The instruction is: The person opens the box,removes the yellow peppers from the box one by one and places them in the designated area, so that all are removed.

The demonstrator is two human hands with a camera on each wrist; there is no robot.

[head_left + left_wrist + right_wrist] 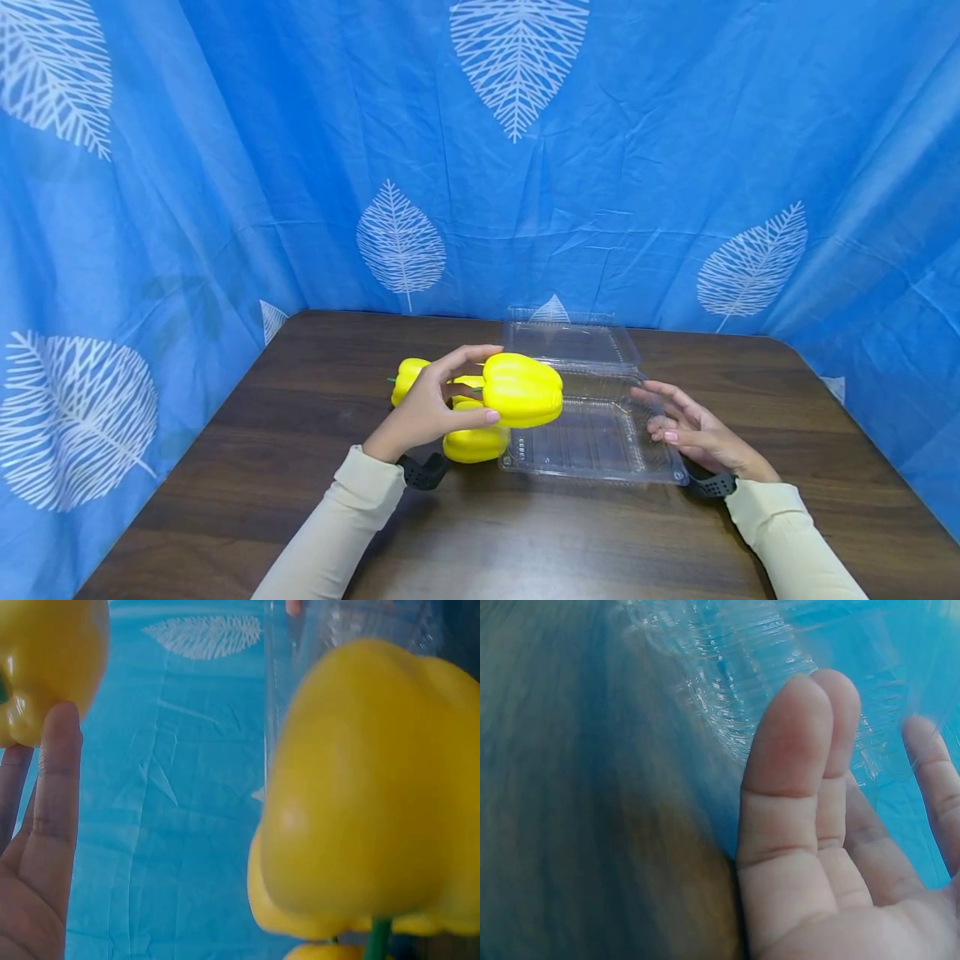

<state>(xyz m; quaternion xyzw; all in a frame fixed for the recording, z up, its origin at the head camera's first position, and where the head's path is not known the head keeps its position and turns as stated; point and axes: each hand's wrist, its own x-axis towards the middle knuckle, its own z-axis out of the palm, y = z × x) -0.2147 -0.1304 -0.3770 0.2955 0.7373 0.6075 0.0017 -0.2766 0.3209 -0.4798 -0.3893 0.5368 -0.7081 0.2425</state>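
Note:
My left hand [423, 408] grips a yellow bell pepper [522, 390] by its stem end, fingers above and thumb below. It is held up at the left side of a clear plastic clamshell container [585, 442], whose lid [570, 343] lies open toward the back. In the left wrist view, the held pepper [49, 660] shows at the upper left against the fingers. My right hand [701, 433] rests at the container's right wall with loosely extended fingers. In the right wrist view, those fingers [787, 765] are beside the clear plastic [727, 682].
More yellow peppers stand on the dark wooden table [300, 467] left of the container: one in front [474, 446], one farther left [406, 382], and another partly hidden by my left hand. A blue leaf-print curtain [600, 167] hangs behind the table.

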